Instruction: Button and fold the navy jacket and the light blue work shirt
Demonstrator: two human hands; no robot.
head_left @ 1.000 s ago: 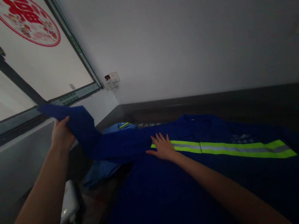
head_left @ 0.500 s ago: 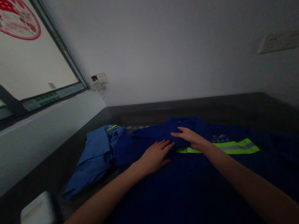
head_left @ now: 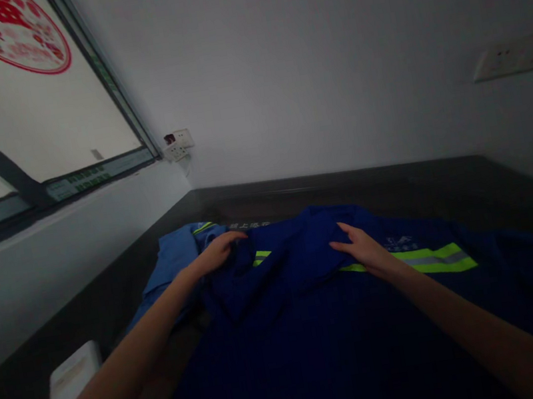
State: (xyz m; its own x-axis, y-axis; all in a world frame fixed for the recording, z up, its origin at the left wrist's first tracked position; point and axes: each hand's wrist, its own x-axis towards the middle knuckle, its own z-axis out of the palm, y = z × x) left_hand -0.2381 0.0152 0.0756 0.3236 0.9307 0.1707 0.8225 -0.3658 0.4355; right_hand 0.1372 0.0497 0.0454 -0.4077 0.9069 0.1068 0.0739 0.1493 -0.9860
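A dark blue work jacket [head_left: 297, 329] with yellow-green and grey reflective bands is spread over the dark table, its collar at the far side. My left hand [head_left: 217, 253] is closed on the jacket's cloth near the left shoulder, where the fabric is raised in folds and a short piece of band shows. On the jacket's front, right of the collar, rests my right hand [head_left: 363, 250], thumb and fingers apart. Beneath and behind my left hand lies a lighter blue folded garment [head_left: 174, 254], partly covered by my forearm. The jacket's near part is very dark.
A white box-like object [head_left: 75, 378] sits at the left of the dark table [head_left: 397, 192], partly behind my left forearm. Wall sockets [head_left: 177, 145] are in the far left corner, with another socket panel [head_left: 517, 55] at right. A window [head_left: 33, 128] runs along the left.
My left hand has moved left from the jacket's middle to its left shoulder and closed on cloth, which now bunches. My right hand has shifted slightly right. The view has turned a little.
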